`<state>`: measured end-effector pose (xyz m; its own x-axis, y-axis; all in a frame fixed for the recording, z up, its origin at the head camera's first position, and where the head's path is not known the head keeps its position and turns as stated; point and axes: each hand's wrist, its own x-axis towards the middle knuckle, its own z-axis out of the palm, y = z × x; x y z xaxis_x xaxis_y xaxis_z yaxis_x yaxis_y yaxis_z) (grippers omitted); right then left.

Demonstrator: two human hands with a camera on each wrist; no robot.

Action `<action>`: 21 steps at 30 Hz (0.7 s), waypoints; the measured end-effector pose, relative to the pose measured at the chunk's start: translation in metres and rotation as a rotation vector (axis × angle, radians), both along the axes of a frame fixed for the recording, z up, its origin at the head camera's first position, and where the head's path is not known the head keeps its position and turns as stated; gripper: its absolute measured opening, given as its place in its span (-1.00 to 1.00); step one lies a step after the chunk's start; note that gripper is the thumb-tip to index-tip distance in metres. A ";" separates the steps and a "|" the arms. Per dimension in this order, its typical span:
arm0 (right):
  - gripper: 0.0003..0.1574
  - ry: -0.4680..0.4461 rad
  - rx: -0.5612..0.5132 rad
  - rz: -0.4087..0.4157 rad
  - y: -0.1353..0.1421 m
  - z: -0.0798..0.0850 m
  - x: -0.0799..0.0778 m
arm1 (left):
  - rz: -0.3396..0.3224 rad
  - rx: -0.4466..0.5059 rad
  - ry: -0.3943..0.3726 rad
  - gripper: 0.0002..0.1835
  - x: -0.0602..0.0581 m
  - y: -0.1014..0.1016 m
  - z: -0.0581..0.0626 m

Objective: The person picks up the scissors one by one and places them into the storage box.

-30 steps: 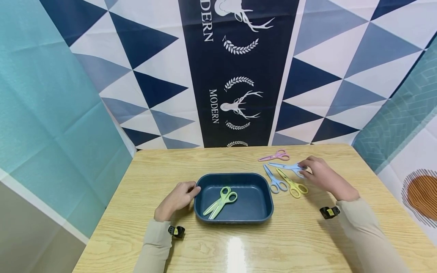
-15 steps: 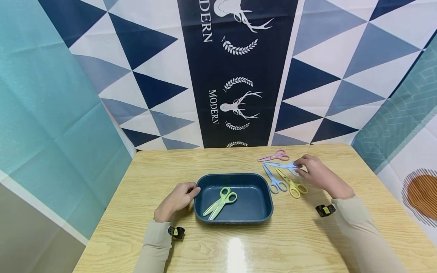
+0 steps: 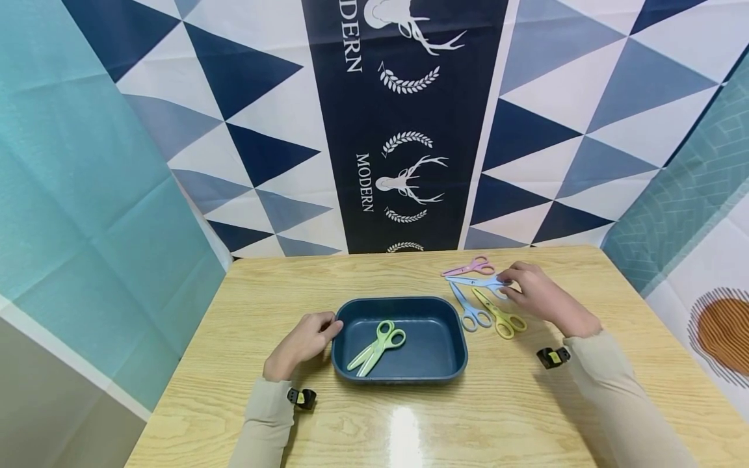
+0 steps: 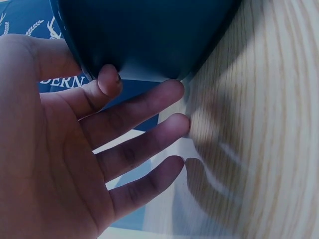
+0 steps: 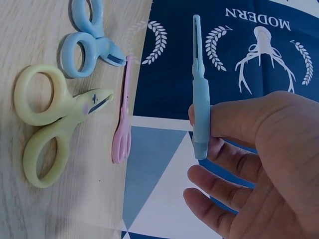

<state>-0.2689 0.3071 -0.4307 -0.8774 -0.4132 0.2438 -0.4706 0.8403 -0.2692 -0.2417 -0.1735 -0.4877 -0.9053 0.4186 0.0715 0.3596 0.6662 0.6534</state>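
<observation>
Pinching a pair of blue scissors at the handle end, R hand is narrow, thumb opp. fingertips; blade points L & the pair appears clear of the worktop. L hand pinches the L rim of the tray, which sits on the worktop. For good handling, lift approx. straight up before any sideways carry, b/c the blade is near the pink scissors & 2nd blue pair; light L-hand pressure should steady the tray w/o tipping it. Materials: scissors look like moulded plastic, matte, w/ oval finger loops; tray smooth, dark blue, deep-walled, rounded corners, prob. rigid plastic. Yellow scissors, w/ blunt tip, lie beside 2nd blue pair; green scissors rest inside the tray (1 pair or 2, cannot tell). Worktop: wood-grained, w/ glossy glare in front.
</observation>
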 end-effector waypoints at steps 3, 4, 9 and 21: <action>-0.77 0.001 -0.002 0.004 -0.002 0.001 0.000 | 0.007 -0.004 -0.005 -0.69 0.000 0.000 -0.001; -0.77 0.001 -0.002 0.004 -0.003 0.001 -0.001 | 0.014 -0.004 -0.007 -0.72 0.000 0.000 -0.001; -0.78 0.007 -0.003 0.013 -0.006 0.001 -0.001 | 0.054 0.002 -0.023 -0.80 0.001 0.000 -0.001; -0.77 -0.014 -0.001 0.009 -0.014 0.003 -0.002 | 0.131 -0.045 -0.031 -0.67 -0.001 0.000 -0.002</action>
